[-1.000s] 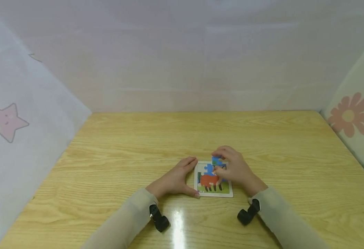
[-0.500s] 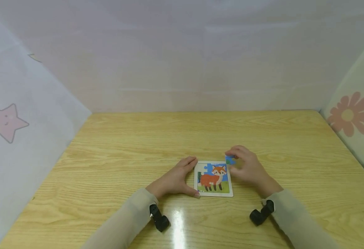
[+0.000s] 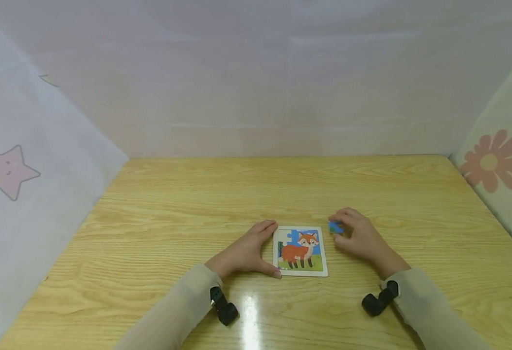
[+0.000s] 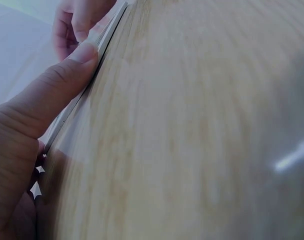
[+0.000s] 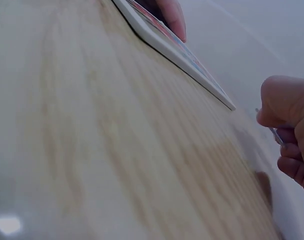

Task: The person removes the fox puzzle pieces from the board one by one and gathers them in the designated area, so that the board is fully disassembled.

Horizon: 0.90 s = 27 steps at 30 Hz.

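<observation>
Currently, the right hand (image 3: 357,236) is pinching a blue puzzle piece (image 3: 334,227); leftward, the fox puzzle (image 3: 297,253) is lying, its bare corner (image 3: 283,236) nearer the left hand (image 3: 248,250), spread against the frame (image 3: 304,274).

Fox puzzle (image 3: 298,253) flat; blue-green piece (image 3: 334,227) apart, right.

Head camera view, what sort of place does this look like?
Probably a screened-off tabletop corner, perhaps set up for children's play: a pale, creased backdrop rises behind a wood-grain table, a smiling pink star and a reddish flower decorate the sides, and a fox puzzle lies on the table.
</observation>
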Motion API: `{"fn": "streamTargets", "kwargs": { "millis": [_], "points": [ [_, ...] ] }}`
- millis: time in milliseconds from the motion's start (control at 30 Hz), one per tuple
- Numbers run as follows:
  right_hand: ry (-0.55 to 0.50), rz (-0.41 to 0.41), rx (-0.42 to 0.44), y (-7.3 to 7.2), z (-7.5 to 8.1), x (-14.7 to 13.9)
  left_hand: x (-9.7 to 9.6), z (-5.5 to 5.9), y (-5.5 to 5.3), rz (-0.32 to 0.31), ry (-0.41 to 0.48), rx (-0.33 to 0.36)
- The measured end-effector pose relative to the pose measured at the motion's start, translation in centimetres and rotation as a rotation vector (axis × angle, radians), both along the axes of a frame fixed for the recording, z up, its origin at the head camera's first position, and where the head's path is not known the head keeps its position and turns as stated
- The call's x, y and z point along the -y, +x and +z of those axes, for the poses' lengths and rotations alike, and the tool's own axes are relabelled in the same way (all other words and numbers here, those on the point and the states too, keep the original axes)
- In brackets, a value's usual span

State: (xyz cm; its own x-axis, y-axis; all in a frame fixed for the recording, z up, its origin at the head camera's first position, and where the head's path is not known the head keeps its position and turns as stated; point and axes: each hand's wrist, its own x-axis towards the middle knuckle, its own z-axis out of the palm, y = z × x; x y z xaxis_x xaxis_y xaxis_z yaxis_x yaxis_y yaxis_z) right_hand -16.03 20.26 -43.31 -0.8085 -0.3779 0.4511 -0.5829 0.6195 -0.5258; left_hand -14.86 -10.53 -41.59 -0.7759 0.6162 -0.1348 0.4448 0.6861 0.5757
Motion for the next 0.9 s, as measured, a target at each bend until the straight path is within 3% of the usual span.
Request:
{"fn": "streamTargets", "kwargs": {
  "millis": [367,567,900],
  "points": [
    [0.07,0.027,0.046,-0.2,-0.2,-0.5,0.0,0.1,0.0,0.009,-0.01,-0.013],
    [0.089,0.034,0.128,-0.3,-0.2,-0.6,0.0,0.0,0.0,0.008,-0.021,0.002],
    [0.151,0.129,0.261,-0.7,1.2,-1.0,0.0,0.1,0.0,-0.001,-0.025,-0.006]
  ]
}}
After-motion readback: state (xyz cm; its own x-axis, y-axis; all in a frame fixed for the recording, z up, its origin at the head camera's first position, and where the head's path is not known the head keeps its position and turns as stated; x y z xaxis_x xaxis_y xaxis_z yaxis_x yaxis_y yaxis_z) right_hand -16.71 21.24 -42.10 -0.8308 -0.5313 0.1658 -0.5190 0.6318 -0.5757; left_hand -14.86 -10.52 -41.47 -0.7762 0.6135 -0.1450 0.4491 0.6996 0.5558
